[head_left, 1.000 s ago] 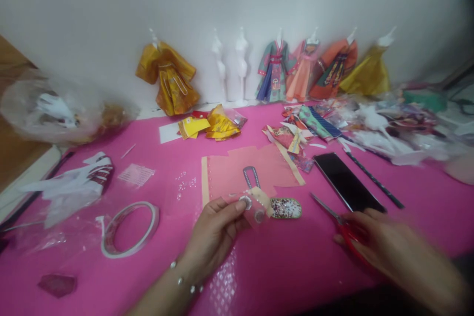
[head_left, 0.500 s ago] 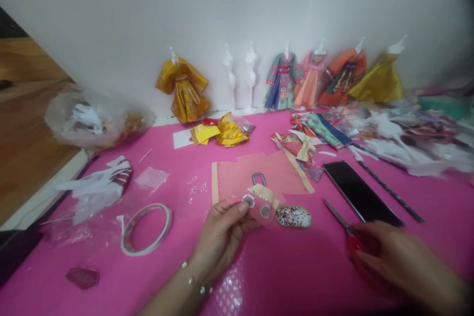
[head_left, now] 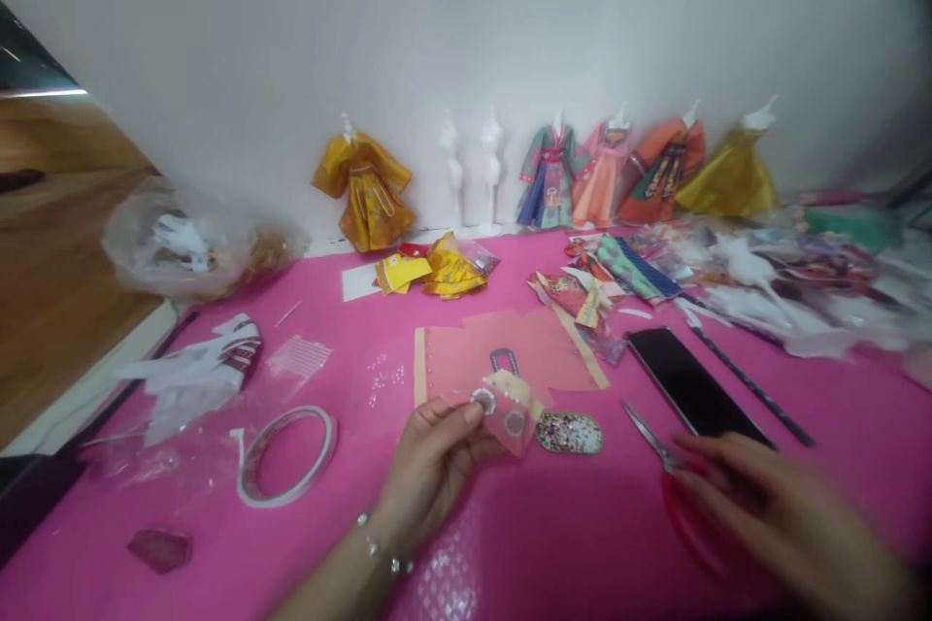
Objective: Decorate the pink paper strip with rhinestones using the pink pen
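My left hand (head_left: 448, 441) pinches a small pink fabric piece (head_left: 502, 417) with beige edging and round sparkly patches, thumb on top. It is held over the near edge of a larger flat pink fabric piece (head_left: 473, 349) with beige side strips. My right hand (head_left: 764, 505), smeared by motion, is at the red handles of a pair of scissors (head_left: 655, 441); its fingers lie around them, though the exact grip is blurred. The blades point away to the left. An oval dish of glittery beads (head_left: 569, 432) sits between the fabric and the scissors.
A black phone (head_left: 695, 388) lies beyond the scissors. To the left are a tape roll (head_left: 320, 456), loose gems (head_left: 384, 376) and white fabric (head_left: 175, 374). Dressed doll forms (head_left: 362, 189) and two bare ones (head_left: 492, 165) stand along the wall. Bagged fabrics (head_left: 772, 281) crowd the right.
The view has shifted slightly. My right hand's fingers have loosened and straightened somewhat at the scissors, whose handles have swung a little left. My left hand keeps its pinch on the small fabric piece.
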Tool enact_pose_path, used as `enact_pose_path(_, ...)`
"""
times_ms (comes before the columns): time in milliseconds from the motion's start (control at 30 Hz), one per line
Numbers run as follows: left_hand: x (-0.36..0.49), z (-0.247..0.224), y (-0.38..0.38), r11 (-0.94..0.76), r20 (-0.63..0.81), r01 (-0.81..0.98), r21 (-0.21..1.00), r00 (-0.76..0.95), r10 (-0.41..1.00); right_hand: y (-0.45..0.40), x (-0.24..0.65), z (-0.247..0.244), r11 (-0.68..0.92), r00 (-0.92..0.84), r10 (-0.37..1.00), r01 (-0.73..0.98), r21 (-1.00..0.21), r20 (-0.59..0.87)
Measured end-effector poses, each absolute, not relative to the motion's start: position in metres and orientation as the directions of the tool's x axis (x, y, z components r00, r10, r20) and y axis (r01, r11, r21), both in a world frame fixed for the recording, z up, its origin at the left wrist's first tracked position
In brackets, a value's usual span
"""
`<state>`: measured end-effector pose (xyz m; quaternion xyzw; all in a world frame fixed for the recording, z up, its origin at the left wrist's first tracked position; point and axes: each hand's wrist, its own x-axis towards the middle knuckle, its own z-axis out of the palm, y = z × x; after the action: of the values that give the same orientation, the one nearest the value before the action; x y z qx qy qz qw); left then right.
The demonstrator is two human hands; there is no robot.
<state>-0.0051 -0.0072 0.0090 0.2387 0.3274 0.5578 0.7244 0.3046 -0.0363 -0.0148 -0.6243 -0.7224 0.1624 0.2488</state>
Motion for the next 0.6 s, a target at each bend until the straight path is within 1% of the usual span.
enact_pose_path(33, -0.005, 0.01, -0.007, 0.256, -0.198, -0.652, 0.714, 0.163, 0.967, -0.038, 0.295, -0.01, 0.166, -0.114, 0.986, 0.759, -0.63, 0.123)
enact_pose_path(100, -0.004, 0.015, -0.006, 0.239, -0.175, -0.65, 0.722, 0.164, 0.971, -0.038, 0.27, 0.0, 0.164, -0.077, 0.986, 0.636, -0.754, 0.149)
enact_pose_path(133, -0.003, 0.018, -0.006, 0.234, -0.165, -0.645, 0.727, 0.167, 0.972, -0.037, 0.256, 0.005, 0.174, -0.083, 0.985, 0.569, -0.804, 0.154)
enact_pose_path(200, 0.0, 0.026, -0.007, 0.235, -0.151, -0.627, 0.743, 0.185, 0.971, -0.032, 0.229, 0.017, 0.198, -0.171, 0.975, 0.399, -0.895, 0.139)
enact_pose_path(233, 0.002, 0.031, -0.008, 0.24, -0.147, -0.615, 0.751, 0.198, 0.969, -0.028, 0.216, 0.023, 0.175, -0.178, 0.977, 0.331, -0.927, 0.121)
enact_pose_path(267, 0.004, 0.036, -0.011, 0.246, -0.144, -0.604, 0.758, 0.213, 0.966, -0.025, 0.205, 0.03, 0.168, -0.183, 0.976, 0.267, -0.949, 0.121)
enact_pose_path(367, 0.01, 0.047, -0.026, 0.249, -0.135, -0.592, 0.767, 0.23, 0.964, -0.02, 0.185, 0.045, 0.162, -0.329, 0.934, 0.042, -0.986, 0.139)
enact_pose_path(433, 0.015, 0.049, -0.041, 0.224, -0.123, -0.608, 0.762, 0.205, 0.971, -0.022, 0.181, 0.048, 0.11, -0.347, 0.929, -0.075, -0.991, 0.13)
enact_pose_path(500, 0.022, 0.044, -0.058, 0.197, -0.102, -0.651, 0.733, 0.18, 0.978, -0.029, 0.184, 0.045, 0.025, -0.37, 0.925, -0.176, -0.984, 0.089)
enact_pose_path(533, 0.025, 0.04, -0.066, 0.188, -0.095, -0.696, 0.693, 0.17, 0.981, -0.032, 0.186, 0.042, -0.029, -0.403, 0.913, -0.23, -0.973, 0.068)
enact_pose_path(600, 0.033, 0.031, -0.081, 0.199, -0.068, -0.76, 0.619, 0.202, 0.977, -0.039, 0.193, 0.034, -0.161, -0.494, 0.869, -0.313, -0.936, 0.015)
